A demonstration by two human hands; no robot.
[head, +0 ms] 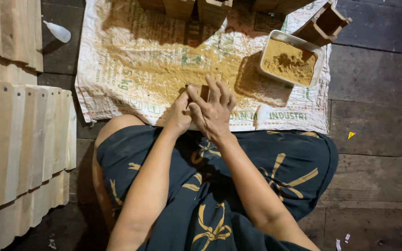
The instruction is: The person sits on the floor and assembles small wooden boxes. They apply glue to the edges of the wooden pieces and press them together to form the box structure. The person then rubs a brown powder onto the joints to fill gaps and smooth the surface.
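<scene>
My left hand (178, 116) and my right hand (216, 111) are pressed together around a small wooden box (204, 91), only partly visible between the fingers. My right hand's fingers spread over its top. The hands hover over a white woven sack (117, 69) spread on the floor and dusted with tan sawdust (173, 65). My lap below is covered in dark cloth with yellow patterns.
A white tray of sawdust (290, 60) sits at the right on the sack. Wooden boxes (324, 23) (196, 8) line the sack's far edge. Stacked pale wooden slats (22, 135) fill the left. A small white bottle (57, 31) lies on the dark plank floor.
</scene>
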